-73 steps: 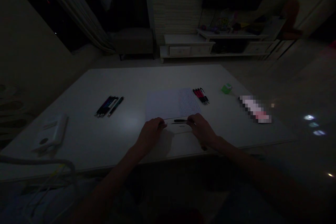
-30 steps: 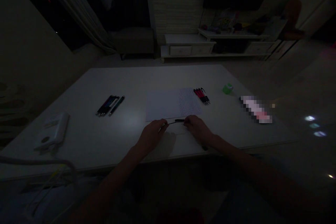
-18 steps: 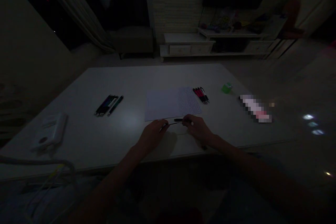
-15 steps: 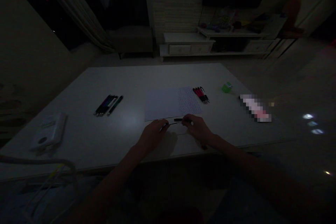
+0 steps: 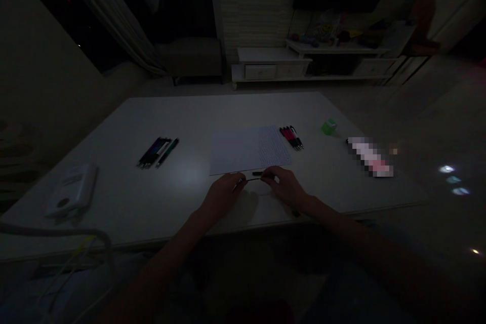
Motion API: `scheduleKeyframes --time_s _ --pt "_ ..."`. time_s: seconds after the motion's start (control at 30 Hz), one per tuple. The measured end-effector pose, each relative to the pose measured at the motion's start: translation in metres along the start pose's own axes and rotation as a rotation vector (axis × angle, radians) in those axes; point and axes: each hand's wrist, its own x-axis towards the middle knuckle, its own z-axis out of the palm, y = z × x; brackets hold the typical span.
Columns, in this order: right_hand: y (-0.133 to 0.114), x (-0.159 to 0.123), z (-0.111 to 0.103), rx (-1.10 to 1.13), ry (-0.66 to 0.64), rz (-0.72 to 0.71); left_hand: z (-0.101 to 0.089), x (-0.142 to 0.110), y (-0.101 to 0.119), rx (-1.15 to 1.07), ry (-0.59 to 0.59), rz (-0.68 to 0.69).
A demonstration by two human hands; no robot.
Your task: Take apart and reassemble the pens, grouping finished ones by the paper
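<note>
Pinching a slim dark pen (image 5: 253,177) between them, the left hand (image 5: 222,195) and right hand (image 5: 286,187) hold it in narrow grips — fingers curled close — just off the near edge of a sheet of paper (image 5: 233,151) on a smooth white table (image 5: 228,111). The paper's right half carries dense, unreadable writing — red-and-black pens (image 5: 291,137) lie just beyond.

A white table (image 5: 243,111) carries a sheet of paper (image 5: 235,149) just beyond the fingers (image 5: 237,180), red-and-black pens (image 5: 291,138) beyond and right of them, dark pens (image 5: 157,153) left, and, dimly, perhaps a green sharpener (image 5: 328,127) farther right.
</note>
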Motion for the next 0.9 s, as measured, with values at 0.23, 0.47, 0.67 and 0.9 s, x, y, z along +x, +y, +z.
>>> scheduleKeyframes --time_s 0.23,0.47,0.67,0.9 --pt "-0.003 0.002 -0.007 0.021 0.093 0.047 -0.007 0.001 0.001 0.035 0.027 -0.03" --pt "-0.004 0.002 -0.003 0.028 0.1 0.044 -0.004 -0.001 -0.001 0.018 0.056 0.005" --pt "-0.005 0.002 -0.004 0.06 0.085 0.056 -0.004 0.0 0.001 -0.001 0.044 0.007" --pt "-0.013 -0.001 0.005 0.128 0.033 0.077 0.0 0.001 0.006 -0.089 0.019 0.048"
